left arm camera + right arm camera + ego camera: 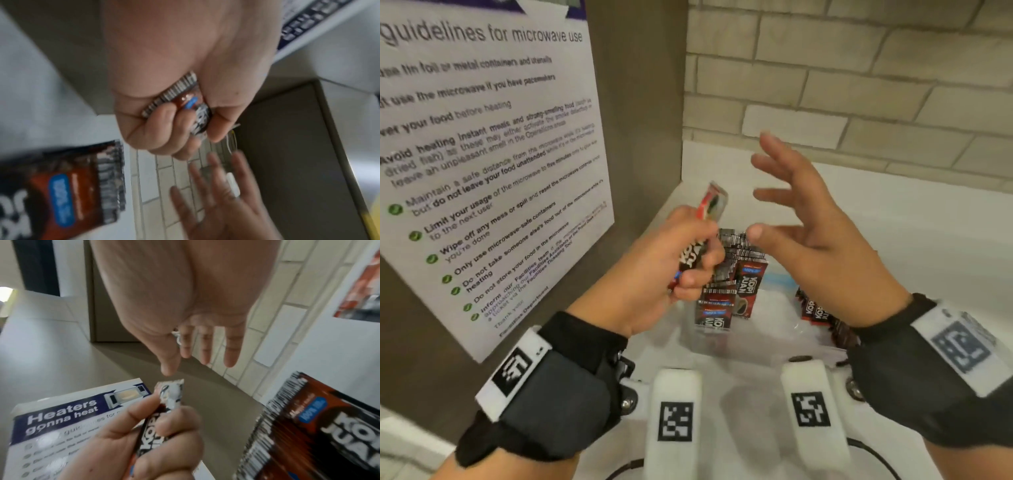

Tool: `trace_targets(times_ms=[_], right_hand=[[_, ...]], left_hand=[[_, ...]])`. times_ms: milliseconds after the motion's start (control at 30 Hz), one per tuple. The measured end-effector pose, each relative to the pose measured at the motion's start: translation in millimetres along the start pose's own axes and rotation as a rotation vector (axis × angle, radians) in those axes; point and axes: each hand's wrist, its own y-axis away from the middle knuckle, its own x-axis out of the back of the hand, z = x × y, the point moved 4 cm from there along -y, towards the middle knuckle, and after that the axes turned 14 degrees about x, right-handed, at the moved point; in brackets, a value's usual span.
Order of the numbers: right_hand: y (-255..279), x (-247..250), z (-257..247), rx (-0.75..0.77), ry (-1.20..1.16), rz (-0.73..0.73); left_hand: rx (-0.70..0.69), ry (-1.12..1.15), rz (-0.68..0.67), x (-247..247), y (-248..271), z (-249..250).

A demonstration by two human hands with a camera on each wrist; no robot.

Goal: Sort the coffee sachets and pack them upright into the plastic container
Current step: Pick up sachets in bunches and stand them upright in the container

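Note:
My left hand [698,267] grips one dark red-and-black coffee sachet [714,202] in a fist, with the sachet's top end sticking up. The same sachet [185,100] shows between the curled fingers in the left wrist view. My right hand [763,202] hovers just right of it, fingers spread and holding nothing. Below the hands, a row of matching sachets [732,274] stands upright in the clear plastic container [767,329]. More sachets [815,315] sit at its right side. The packed sachets [308,426] fill the lower right of the right wrist view.
A microwave guidelines poster [482,154] hangs on a grey panel close on the left. A pale brick-tiled wall [859,85] runs behind the white counter [911,222]. The two white wrist camera blocks [674,411] stick out near the bottom edge.

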Motion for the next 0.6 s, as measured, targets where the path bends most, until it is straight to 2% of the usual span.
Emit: trace_targets(times_ms=[67, 133, 200, 300, 400, 500, 600], right_hand=[[-3.9, -1.6, -5.7, 0.087, 0.157, -0.108], [-3.9, 1.4, -3.6, 0.078, 0.264, -0.084], [0.4, 7.7, 2.5, -0.002, 0.226, 0.029], [8.3, 13.5, 9.8, -0.132, 0.054, 0.188], [14.1, 1.8, 12.3, -0.201, 0.010, 0.147], [15.8, -11.5, 5.2, -0.057, 0.248, 0.059], [11.0, -8.8, -0.6, 0.048, 0.424, 0.073]], left_hand=[[-0.027, -0.266, 0.077, -3.2, 2.2, -1.7], [-0.049, -0.356, 0.045, -5.3, 5.4, -0.6], [-0.107, -0.309, 0.021, -3.4, 9.2, 5.8], [-0.297, -0.175, 0.194, 9.7, 9.9, 20.1], [-0.480, -0.163, 0.305, 10.3, 11.7, 31.2], [-0.587, -0.426, 0.337, 0.0, 13.6, 34.5], [-0.590, -0.545, 0.286, -10.9, 12.8, 32.4]])
